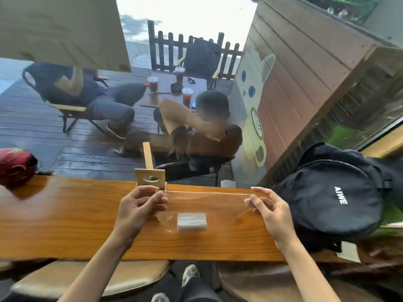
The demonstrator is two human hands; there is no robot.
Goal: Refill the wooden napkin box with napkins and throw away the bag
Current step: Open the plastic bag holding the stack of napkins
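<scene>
Wooden counter [87, 225], black backpack [331, 192] right, napkin box [150, 177] behind bag [207, 205]

Daylight from far side, pavement [185, 16] blown out. Counter [65, 214] evenly lit, soft sheen. Wide-angle bending at edges. Motion blur far left; overall softness, slight haze.

The one camera sits on my head and looks forward and steeply down, so my forearms rise from the bottom edge and my left hand [139, 205] and right hand [269, 211] come close and large over the wooden counter [65, 219]. Its wide lens bends the edges. Past the counter's far edge it takes in the deck [43, 131] outside, much farther off.
</scene>
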